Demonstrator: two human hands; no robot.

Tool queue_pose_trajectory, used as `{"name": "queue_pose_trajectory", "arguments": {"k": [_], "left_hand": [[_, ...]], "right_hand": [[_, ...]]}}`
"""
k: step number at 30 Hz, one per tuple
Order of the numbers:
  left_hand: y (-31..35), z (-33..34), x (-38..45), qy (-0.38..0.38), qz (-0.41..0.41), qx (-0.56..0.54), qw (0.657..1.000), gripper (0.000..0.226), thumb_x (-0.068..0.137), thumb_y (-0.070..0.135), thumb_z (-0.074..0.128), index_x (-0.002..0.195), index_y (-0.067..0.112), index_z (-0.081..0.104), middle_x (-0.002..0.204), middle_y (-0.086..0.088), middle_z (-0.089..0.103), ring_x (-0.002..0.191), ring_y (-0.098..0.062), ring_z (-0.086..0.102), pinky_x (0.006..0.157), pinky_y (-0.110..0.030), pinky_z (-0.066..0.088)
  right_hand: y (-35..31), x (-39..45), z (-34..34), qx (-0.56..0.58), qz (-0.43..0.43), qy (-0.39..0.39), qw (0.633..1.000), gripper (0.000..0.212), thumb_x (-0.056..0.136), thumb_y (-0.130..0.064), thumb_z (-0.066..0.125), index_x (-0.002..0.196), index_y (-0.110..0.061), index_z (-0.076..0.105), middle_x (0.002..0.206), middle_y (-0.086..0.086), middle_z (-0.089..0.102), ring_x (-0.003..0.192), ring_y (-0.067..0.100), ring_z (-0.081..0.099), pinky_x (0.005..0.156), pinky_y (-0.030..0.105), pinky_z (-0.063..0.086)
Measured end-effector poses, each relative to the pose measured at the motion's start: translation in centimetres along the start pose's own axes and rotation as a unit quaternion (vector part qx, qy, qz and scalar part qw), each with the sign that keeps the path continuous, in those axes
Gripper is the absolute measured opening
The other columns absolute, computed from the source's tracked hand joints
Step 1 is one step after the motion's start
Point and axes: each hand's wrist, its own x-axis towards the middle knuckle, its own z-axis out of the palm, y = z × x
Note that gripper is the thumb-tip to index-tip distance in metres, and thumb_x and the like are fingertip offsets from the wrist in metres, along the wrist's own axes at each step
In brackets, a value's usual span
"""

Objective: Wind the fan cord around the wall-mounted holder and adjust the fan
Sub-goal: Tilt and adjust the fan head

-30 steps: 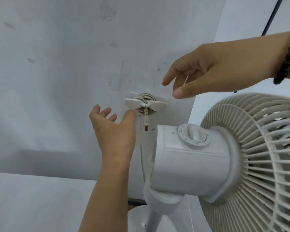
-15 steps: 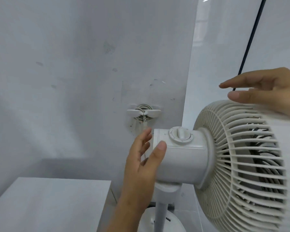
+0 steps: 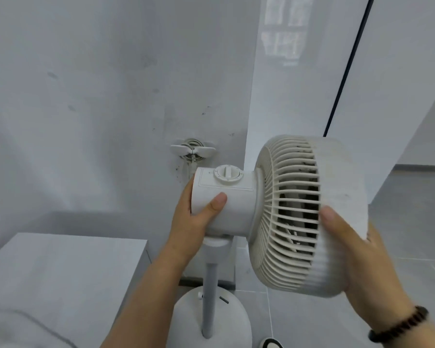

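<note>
Fingers of the left hand (image 3: 194, 217) wrap the fan (image 3: 281, 212) motor housing — thumb pressed on its side. The right hand (image 3: 357, 257) cups the grille rim. Behind, the cord (image 3: 192, 146) sits coiled on the wall holder (image 3: 193, 149).

Head-worn camera looks forward and down, close above the fan (image 3: 281, 212).
</note>
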Motion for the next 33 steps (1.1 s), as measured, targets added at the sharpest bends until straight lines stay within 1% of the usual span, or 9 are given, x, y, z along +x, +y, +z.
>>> {"name": "queue_pose_trajectory", "arguments": {"k": [3, 8, 12, 19, 24, 27, 29, 31, 33], "left_hand": [[0.5, -0.4, 0.3, 0.027, -0.019, -0.009, 0.999, 0.078, 0.059, 0.055, 0.072, 0.13, 0.027, 0.056, 0.122, 0.008, 0.066, 0.11, -0.012, 0.064, 0.091, -0.032, 0.053], [0.8, -2.4, 1.1, 0.045, -0.063, -0.066, 0.995, 0.077, 0.053, 0.042, 0.084, 0.125, 0.024, 0.062, 0.12, 0.001, 0.069, 0.112, -0.022, 0.065, 0.096, -0.046, 0.053], [0.6, -3.2, 1.7, 0.044, -0.061, -0.09, 0.993, 0.081, 0.052, 0.038, 0.085, 0.127, 0.019, 0.059, 0.121, -0.003, 0.068, 0.112, -0.025, 0.065, 0.094, -0.045, 0.053], [-0.2, -2.1, 1.6, 0.023, -0.048, -0.091, 0.994, 0.075, 0.056, 0.043, 0.08, 0.125, 0.025, 0.06, 0.119, 0.004, 0.069, 0.106, -0.015, 0.067, 0.084, -0.031, 0.056], [0.7, -1.6, 1.2, -0.001, -0.066, -0.04, 0.997, 0.069, 0.064, 0.049, 0.078, 0.127, 0.032, 0.058, 0.122, 0.008, 0.067, 0.112, -0.017, 0.063, 0.091, -0.036, 0.053], [1.6, 0.1, 0.4, 0.116, -0.064, 0.006, 0.991, 0.063, 0.079, 0.047, 0.072, 0.136, 0.031, 0.048, 0.128, 0.008, 0.059, 0.116, -0.015, 0.058, 0.096, -0.036, 0.049], [2.3, 1.0, 0.3, 0.169, -0.078, 0.004, 0.983, 0.075, 0.08, 0.051, 0.069, 0.145, 0.031, 0.035, 0.142, 0.002, 0.048, 0.127, -0.023, 0.05, 0.104, -0.044, 0.045], [3.3, 1.5, 0.4, 0.184, -0.122, 0.029, 0.975, 0.095, 0.076, 0.055, 0.071, 0.151, 0.037, 0.015, 0.153, -0.005, 0.029, 0.135, -0.03, 0.037, 0.109, -0.052, 0.037], [4.1, 1.7, 0.7, 0.165, -0.157, 0.061, 0.972, 0.11, 0.072, 0.058, 0.074, 0.151, 0.04, 0.001, 0.158, -0.006, 0.015, 0.141, -0.034, 0.027, 0.112, -0.055, 0.031]], "right_hand": [[-0.1, 0.7, 0.5, 0.009, 0.004, 0.012, 1.0, 0.088, 0.043, -0.066, 0.082, 0.116, -0.021, 0.066, 0.109, 0.002, 0.074, 0.098, 0.023, 0.071, 0.08, 0.042, 0.056], [-0.6, 2.0, 1.9, 0.032, 0.014, -0.014, 0.999, 0.064, 0.059, -0.049, 0.075, 0.115, -0.02, 0.066, 0.107, 0.002, 0.074, 0.097, 0.022, 0.071, 0.08, 0.038, 0.056], [-0.5, 2.1, 2.8, 0.032, 0.009, -0.001, 0.999, 0.053, 0.063, -0.042, 0.077, 0.111, -0.021, 0.067, 0.103, -0.001, 0.075, 0.094, 0.018, 0.072, 0.077, 0.034, 0.056], [-0.2, 1.7, 2.1, 0.026, 0.007, 0.009, 1.0, 0.059, 0.058, -0.05, 0.073, 0.111, -0.024, 0.067, 0.106, -0.001, 0.074, 0.097, 0.019, 0.071, 0.08, 0.037, 0.056], [-0.7, 1.1, 2.2, 0.033, 0.011, 0.006, 0.999, 0.065, 0.057, -0.051, 0.073, 0.116, -0.024, 0.064, 0.107, -0.001, 0.074, 0.096, 0.019, 0.071, 0.078, 0.035, 0.056], [-0.9, 0.6, 3.0, 0.05, 0.006, -0.001, 0.999, 0.06, 0.062, -0.044, 0.075, 0.118, -0.026, 0.063, 0.107, -0.002, 0.074, 0.097, 0.02, 0.071, 0.079, 0.037, 0.056], [-0.9, -0.2, 4.3, 0.057, -0.009, 0.004, 0.998, 0.056, 0.068, -0.038, 0.072, 0.122, -0.026, 0.06, 0.11, -0.002, 0.072, 0.1, 0.02, 0.07, 0.082, 0.039, 0.056], [-0.9, -1.2, 5.8, 0.04, -0.037, 0.015, 0.998, 0.067, 0.067, -0.043, 0.073, 0.131, -0.031, 0.053, 0.119, -0.003, 0.067, 0.109, 0.019, 0.065, 0.088, 0.043, 0.054], [-0.6, -2.2, 7.0, 0.003, -0.047, 0.044, 0.998, 0.085, 0.062, -0.054, 0.071, 0.14, -0.042, 0.039, 0.138, -0.005, 0.052, 0.126, 0.018, 0.052, 0.101, 0.05, 0.046]]}}
